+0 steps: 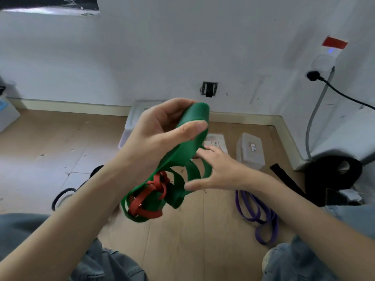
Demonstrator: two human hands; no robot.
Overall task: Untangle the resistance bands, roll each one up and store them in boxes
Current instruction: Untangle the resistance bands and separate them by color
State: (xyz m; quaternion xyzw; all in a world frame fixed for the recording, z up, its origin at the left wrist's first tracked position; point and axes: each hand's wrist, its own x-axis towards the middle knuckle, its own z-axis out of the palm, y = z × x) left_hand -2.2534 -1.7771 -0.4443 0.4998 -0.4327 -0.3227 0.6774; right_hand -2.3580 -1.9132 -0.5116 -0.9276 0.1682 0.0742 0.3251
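Right now the left hand pinches a fold of the green band, thumb curled over it, held up above the floor. The right hand is spread, fingers loose, touching the hanging green loops just right of the knot. The red band is woven through the green one below the left hand; the purple band lies on the floor to the right of it, and the boxes sit beyond. Risk: pulling the green upward probably cinches the red tighter, since the rubber is stretchy and grippy. The green is wide, flat and matte, the red narrow and kinked, the purple a thin doubled strap. The boxes are clear plastic with lids.
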